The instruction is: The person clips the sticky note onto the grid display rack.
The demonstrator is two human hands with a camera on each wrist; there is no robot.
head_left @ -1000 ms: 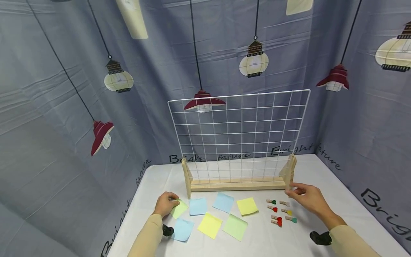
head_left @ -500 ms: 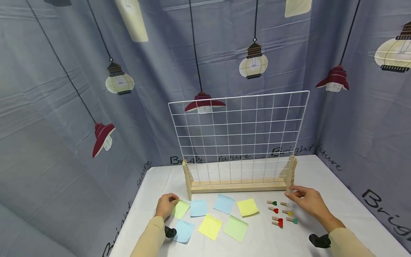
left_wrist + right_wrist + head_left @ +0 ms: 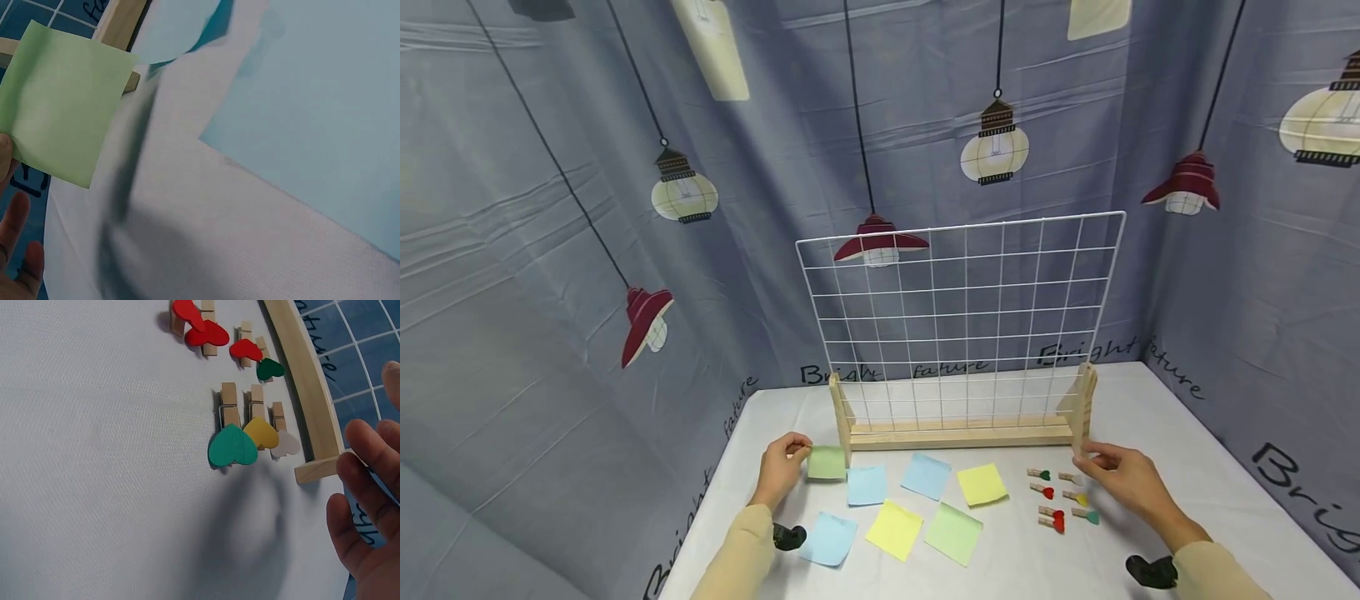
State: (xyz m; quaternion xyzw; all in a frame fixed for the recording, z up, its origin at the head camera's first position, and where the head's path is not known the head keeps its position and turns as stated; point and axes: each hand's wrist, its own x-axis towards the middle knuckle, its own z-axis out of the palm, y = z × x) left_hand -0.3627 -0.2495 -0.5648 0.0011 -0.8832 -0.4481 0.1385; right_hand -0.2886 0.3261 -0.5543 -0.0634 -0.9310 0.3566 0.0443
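Note:
My left hand (image 3: 780,468) pinches a light green sticky note (image 3: 65,103) by one edge. The note is raised off the table and stands tilted by the left foot of the wire grid stand. In the left wrist view the thumb and part of the index finger show at the note's edge, with the other fingers (image 3: 15,225) spread below. My right hand (image 3: 1127,479) hovers by the right wooden foot (image 3: 1081,410) of the stand. Its fingers (image 3: 369,487) are loosely bent and hold nothing. Heart-topped clothespins (image 3: 1051,523) lie just left of it.
A white wire grid (image 3: 966,312) stands upright on a wooden base (image 3: 958,435) at the back. Blue, yellow and green sticky notes (image 3: 893,529) lie spread before it. Printed curtains (image 3: 587,417) enclose the table (image 3: 1000,562) behind and at the sides.
The left hand has lifted the green note off the table and moved slightly away from me with it. The right hand stays almost where it was.

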